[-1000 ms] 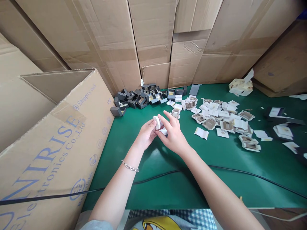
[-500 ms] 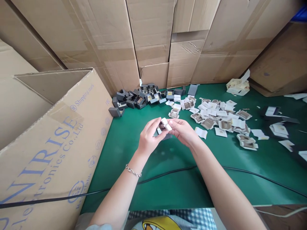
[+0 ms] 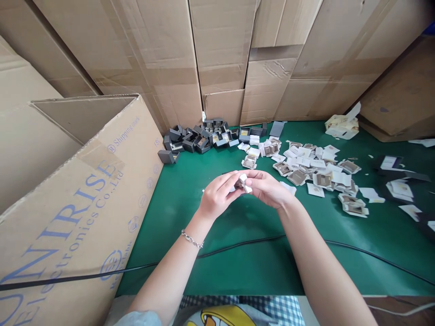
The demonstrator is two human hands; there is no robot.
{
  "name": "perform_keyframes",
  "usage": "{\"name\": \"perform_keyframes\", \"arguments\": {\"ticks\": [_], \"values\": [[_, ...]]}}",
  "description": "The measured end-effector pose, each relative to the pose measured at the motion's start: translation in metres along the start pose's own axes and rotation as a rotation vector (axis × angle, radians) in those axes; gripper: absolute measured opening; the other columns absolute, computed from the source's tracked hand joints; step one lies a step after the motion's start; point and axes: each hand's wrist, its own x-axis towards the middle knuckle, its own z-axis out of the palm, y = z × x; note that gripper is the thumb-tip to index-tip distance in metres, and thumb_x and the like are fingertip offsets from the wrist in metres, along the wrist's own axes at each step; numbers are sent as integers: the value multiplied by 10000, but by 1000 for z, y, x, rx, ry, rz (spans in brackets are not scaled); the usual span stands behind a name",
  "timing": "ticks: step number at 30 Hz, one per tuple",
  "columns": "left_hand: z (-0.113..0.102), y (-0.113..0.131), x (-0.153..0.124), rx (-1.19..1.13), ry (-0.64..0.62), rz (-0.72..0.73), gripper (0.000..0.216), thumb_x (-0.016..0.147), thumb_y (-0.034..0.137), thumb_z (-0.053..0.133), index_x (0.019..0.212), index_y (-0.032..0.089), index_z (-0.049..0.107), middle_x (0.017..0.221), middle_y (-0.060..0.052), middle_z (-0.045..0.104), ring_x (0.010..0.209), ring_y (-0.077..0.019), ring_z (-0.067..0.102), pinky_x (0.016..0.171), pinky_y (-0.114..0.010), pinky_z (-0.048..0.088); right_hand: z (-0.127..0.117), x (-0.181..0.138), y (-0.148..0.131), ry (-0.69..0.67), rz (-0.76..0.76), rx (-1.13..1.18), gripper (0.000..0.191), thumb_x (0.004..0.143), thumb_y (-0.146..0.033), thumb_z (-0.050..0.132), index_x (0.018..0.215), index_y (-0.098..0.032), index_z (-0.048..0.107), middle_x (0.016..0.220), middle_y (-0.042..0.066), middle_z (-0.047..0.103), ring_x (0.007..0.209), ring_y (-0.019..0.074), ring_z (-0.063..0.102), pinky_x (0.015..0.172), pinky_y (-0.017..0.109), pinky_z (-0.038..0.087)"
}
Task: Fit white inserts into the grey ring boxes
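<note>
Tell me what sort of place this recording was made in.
Probably a workbench in a factory or warehouse: a large carton printed "Electronics" and "Shipping mark" stands beside the green table, on which small dark boxes and loose white packaging lie in heaps.

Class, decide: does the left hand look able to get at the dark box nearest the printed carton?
Probably yes: nothing tall stands on the green tabletop between the left hand and that dark box. But the hand seems to hold a small white piece, so its grip may need freeing.

Glossy green tabletop (image 3: 238,267), matt cardboard carton (image 3: 84,190), shiny metal bracelet (image 3: 192,239)
</note>
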Motion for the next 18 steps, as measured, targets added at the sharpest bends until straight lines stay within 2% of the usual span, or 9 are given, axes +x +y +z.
{"name": "perform_keyframes", "arguments": {"ticks": [4,8,10,13,16,18], "values": [[2,-3,-1,81,-38,45,340,739,375,650,1059,259,648,1168,-63,617,1134,-255,527,1051,-407,353,-1,2,1,56,-4,-26,317,656,-308,766,926,-158,698,788,29,660,687,122,602,661,252,524],[3,-7,2,94,25,39,361,765,356,621,1112,258,618,1234,-58,569,1186,-241,475,1057,-382,330,-6,8,4,261,-30,3,329,609,-313,792,884,-159,697,834,43,675,735,130,618,699,245,531],[3,-12,6,56,79,-51,373,782,339,596,1146,261,594,1284,-57,525,1220,-237,438,1045,-373,334,-10,12,6,387,-53,29,287,612,-308,789,840,-168,688,854,46,676,751,135,624,714,249,539],[6,-22,10,-24,120,-295,472,752,313,625,1214,262,539,1329,-75,476,1217,-252,439,977,-366,389,-15,16,9,505,-71,98,201,644,-295,767,762,-181,652,779,28,668,705,133,629,740,280,553],[9,-30,12,-68,88,-488,643,668,259,703,1271,259,479,1249,-99,537,1074,-252,548,921,-373,420,-15,19,14,489,-52,181,186,681,-305,737,770,-190,621,755,22,668,691,142,641,787,331,554],[10,-33,12,-84,87,-526,688,614,220,738,1255,271,493,1129,-80,607,980,-243,588,931,-389,408,-12,20,18,447,-37,210,191,699,-316,717,804,-193,616,764,28,673,697,155,647,810,363,549]]}}
